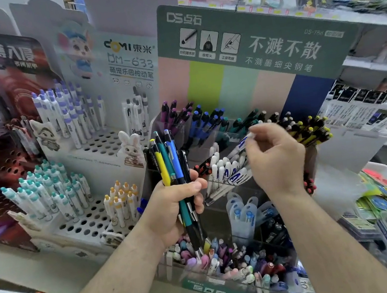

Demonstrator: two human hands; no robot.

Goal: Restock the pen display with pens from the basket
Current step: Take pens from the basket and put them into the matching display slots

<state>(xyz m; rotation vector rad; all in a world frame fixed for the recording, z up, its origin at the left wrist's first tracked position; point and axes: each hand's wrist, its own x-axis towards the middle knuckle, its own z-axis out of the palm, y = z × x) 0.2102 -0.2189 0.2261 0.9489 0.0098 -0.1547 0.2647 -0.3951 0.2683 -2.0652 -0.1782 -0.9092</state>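
Pastel pens crowd the clear front tray [230,266] nearest the camera, low on the pen display [245,45]. Above it, the left hand [178,203] is clamped round a bundle of pens [173,172] (yellow, teal, blue and black barrels), tips down. Well apart to the right, the right hand [274,156] pinches a white pen [242,142] at its upper end, over the compartment of white pens [226,171]. No basket is in view. Pens are light, stiff and smooth, so a loose bundle could slide; best held mid-barrel, singles near the cap. Behind stand purple, blue, teal and yellow-tipped rows
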